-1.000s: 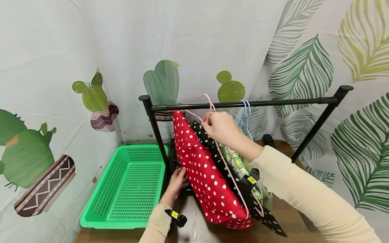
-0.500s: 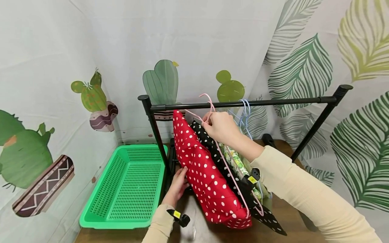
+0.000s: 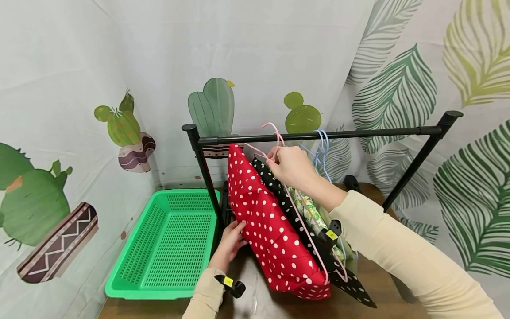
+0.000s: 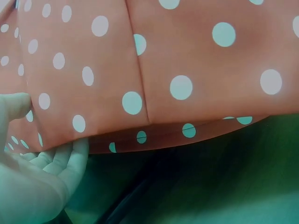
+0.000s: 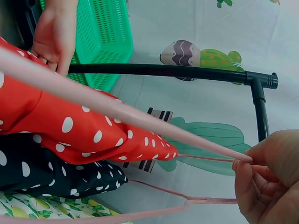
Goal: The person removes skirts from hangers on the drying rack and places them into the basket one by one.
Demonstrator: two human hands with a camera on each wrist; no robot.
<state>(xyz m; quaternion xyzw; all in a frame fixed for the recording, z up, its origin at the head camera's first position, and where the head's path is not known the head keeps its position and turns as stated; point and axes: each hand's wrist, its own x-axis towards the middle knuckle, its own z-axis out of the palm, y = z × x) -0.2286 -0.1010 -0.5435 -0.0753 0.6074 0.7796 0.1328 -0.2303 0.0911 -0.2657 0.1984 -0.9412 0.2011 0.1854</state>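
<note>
The red dotted garment [image 3: 271, 230] hangs at lower centre of the head view, fingers of the right hand [image 3: 295, 168] clamped on its pink hanger [image 5: 117, 108], the left hand's [image 3: 230, 241] pinching its edge, so a still hanger likely suits gentle straightening.

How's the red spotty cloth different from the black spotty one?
The red cloth is in front; the black cloth is partly hidden behind it. The left hand pinches the red cloth's edge, but not the black cloth. Both have white dots and are on pink hangers.
</note>
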